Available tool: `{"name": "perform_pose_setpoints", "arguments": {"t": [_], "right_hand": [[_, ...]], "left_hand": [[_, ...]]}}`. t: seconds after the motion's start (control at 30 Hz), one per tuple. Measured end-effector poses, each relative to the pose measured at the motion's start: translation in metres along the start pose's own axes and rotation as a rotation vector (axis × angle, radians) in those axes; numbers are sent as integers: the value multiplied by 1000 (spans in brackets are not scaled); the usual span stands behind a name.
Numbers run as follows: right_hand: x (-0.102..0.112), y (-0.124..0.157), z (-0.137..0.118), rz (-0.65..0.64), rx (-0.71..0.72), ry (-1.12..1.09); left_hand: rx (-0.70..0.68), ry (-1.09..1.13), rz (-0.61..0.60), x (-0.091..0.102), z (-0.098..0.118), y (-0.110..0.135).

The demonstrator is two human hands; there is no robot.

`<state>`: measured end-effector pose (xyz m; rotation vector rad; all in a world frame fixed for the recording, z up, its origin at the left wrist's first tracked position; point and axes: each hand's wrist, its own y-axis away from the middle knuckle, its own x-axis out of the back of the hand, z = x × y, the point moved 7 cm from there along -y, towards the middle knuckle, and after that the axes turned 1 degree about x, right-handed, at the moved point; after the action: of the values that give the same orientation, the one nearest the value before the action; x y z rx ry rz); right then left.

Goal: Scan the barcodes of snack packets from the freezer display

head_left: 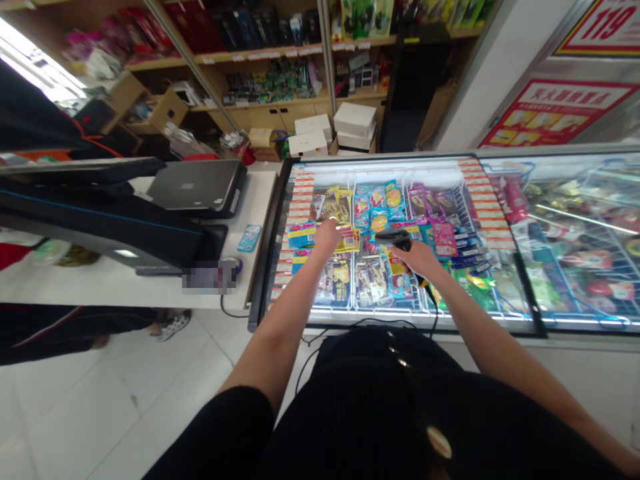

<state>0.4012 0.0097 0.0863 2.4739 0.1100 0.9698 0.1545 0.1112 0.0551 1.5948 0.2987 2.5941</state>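
My right hand (419,259) is wrapped around the handle of a black barcode scanner (393,237), its head pointing left over the freezer and its cord hanging toward me. My left hand (327,237) is closed with fingers curled, above the left part of the freezer's glass top. A blue and yellow packet (301,233) lies just left of that hand, and a yellow packet (348,241) shows close on its right. Whatever the left fingers hold is hidden. Under the glass lie several colourful ice cream packets (379,200) in white wire baskets.
Left of the freezer (257,293), a white counter (257,193) carries a black monitor (100,213), a black cash drawer (197,187) and a light blue phone-shaped item (249,238). A person's foot (173,325) shows below. White boxes (355,120) and stocked shelves stand behind.
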Motion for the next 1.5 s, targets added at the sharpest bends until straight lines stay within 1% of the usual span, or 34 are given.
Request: {"name": "perform_pose_setpoints", "arguments": {"t": [0.1,0.2,0.27,0.37,0.47,0.53,0.6,0.7,0.93,1.1,1.2,1.27,1.33,1.4,1.5], "right_hand": [[13,7,13,9,-39,-18],[26,15,28,38,-82,-78],[35,19,43,74,-138,-127],[45,25,65,97,-180,-148],[51,29,86,103,-180,-161],[54,31,98,121,-193,-209],[56,33,109,141,-215,-258],[59,36,121,154,-216,-276],[63,41,135,147,-225,-310],[62,38,135,129,-199,-304],[61,35,135,116,-187,-291],[61,33,135,114,-179,-281],[61,31,136,116,-176,-262],[62,31,135,120,-176,-247],[64,33,131,123,-168,-241]], "left_hand": [[-54,5,-16,-9,24,3],[-120,-25,-53,-27,51,8],[-173,-54,-90,-44,69,14],[-211,-83,-182,-78,88,23],[-227,-109,-309,-115,102,35],[-232,-116,-354,-133,108,45],[-226,-126,-346,-145,111,52],[-209,-142,-313,-157,114,60],[-126,-157,-305,-172,112,56],[-151,-164,-312,-176,115,62],[-131,-112,-315,-175,114,65],[-118,-46,-363,-175,113,65],[-117,7,-436,-173,113,62],[-91,74,-502,-167,111,57],[46,297,-581,-153,103,49]]}}
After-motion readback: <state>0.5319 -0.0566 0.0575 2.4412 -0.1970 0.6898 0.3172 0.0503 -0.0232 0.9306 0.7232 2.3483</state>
